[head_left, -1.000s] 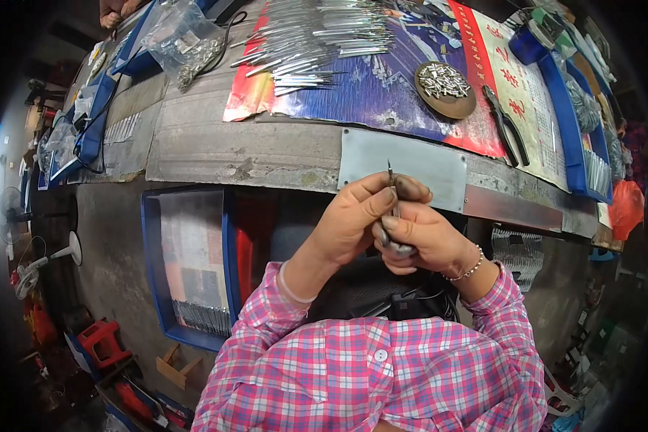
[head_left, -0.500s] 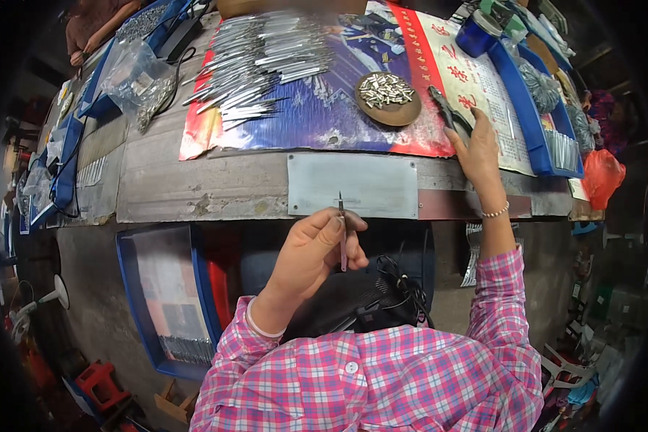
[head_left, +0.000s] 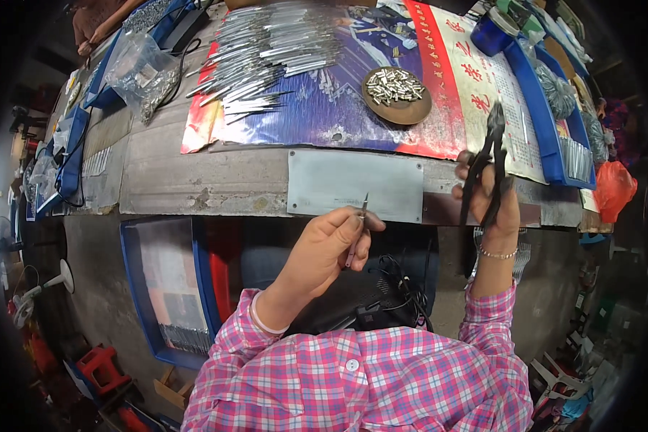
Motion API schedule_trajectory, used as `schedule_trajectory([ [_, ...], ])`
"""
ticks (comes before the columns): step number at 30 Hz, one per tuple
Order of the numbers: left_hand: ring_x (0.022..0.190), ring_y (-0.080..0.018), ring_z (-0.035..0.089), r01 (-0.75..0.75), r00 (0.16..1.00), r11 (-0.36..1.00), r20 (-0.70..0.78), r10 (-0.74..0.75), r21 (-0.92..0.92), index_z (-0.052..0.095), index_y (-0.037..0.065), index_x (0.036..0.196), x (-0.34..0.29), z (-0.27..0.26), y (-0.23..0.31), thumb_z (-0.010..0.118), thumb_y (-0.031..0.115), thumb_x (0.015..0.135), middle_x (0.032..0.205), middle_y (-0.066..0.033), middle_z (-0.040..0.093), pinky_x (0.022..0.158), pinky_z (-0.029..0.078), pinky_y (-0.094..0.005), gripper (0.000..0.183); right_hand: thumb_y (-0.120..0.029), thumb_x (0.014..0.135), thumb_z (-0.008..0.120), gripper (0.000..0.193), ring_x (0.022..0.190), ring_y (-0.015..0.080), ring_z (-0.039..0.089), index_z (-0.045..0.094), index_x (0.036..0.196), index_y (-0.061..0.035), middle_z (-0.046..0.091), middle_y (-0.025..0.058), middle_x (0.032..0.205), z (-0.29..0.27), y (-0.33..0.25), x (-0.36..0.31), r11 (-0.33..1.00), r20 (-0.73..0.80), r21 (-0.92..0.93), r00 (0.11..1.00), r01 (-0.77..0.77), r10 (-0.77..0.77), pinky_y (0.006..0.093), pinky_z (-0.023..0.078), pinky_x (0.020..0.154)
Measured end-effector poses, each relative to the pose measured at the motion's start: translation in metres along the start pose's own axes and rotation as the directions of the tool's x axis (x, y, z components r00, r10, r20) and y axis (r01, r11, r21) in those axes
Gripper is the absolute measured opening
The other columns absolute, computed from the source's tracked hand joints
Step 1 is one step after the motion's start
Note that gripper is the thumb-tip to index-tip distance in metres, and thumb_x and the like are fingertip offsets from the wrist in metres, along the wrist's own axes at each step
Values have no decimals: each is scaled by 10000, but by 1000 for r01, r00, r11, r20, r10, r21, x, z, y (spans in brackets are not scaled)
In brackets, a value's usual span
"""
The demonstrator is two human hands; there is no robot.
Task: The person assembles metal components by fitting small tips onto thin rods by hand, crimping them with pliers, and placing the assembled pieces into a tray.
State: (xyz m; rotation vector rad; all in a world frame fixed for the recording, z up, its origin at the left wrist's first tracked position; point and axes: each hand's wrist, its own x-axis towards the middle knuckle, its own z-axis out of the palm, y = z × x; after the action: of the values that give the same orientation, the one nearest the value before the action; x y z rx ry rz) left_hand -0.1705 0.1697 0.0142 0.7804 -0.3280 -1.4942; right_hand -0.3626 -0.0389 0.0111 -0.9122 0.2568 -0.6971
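Note:
My left hand (head_left: 320, 248) is closed in a pinch on a thin, pointed metal rod (head_left: 365, 204). Its tip points up over the table's front edge, and its pinkish lower end shows below my fingers. To the right, my right hand (head_left: 505, 209) grips black-handled pliers (head_left: 496, 129), lifted off the tabletop with the jaws pointing away from me. A pale rectangular plate (head_left: 354, 178) lies at the table edge, just beyond my left hand. Farther off, a round brown dish (head_left: 398, 113) is full of short, shiny metal sleeves (head_left: 394, 86).
Many slim metal rods (head_left: 266, 54) lie in piles on a printed poster (head_left: 317, 126). Blue bins (head_left: 547, 137) stand at the right, with a blue jar (head_left: 494, 32) beside them. A plastic bag (head_left: 140, 72) lies at left. Below the table is a blue tray (head_left: 128, 288).
My right hand has picked the pliers up from the poster and drawn them toward me. My left hand has shifted slightly right, tilting the rod.

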Motion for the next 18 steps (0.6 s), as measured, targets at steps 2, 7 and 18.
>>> schedule_trajectory([
  [2,557,-69,469,0,1000,1000,9,0,6,561,-12,1014,1,0,-1,429,248,960,655,1,494,516,369,-181,297,-401,834,597,428,1049,314,546,531,677,-8,459,256,1222,12,13,-10,991,113,1,985,-134,133,450,523,794],
  [7,530,-83,436,-36,998,994,60,30,105,556,-43,992,1,10,5,465,274,940,637,-30,492,502,363,-191,334,-327,693,707,359,1073,335,533,615,702,19,491,241,1189,52,33,-23,978,178,-71,962,-196,206,430,474,875],
  [18,473,-42,406,-114,993,963,50,104,243,573,-28,979,-11,9,17,450,247,952,624,-5,492,453,325,-160,303,-335,636,715,392,886,230,563,657,752,36,604,111,864,69,45,-29,845,252,-349,828,-406,502,347,394,907],
])
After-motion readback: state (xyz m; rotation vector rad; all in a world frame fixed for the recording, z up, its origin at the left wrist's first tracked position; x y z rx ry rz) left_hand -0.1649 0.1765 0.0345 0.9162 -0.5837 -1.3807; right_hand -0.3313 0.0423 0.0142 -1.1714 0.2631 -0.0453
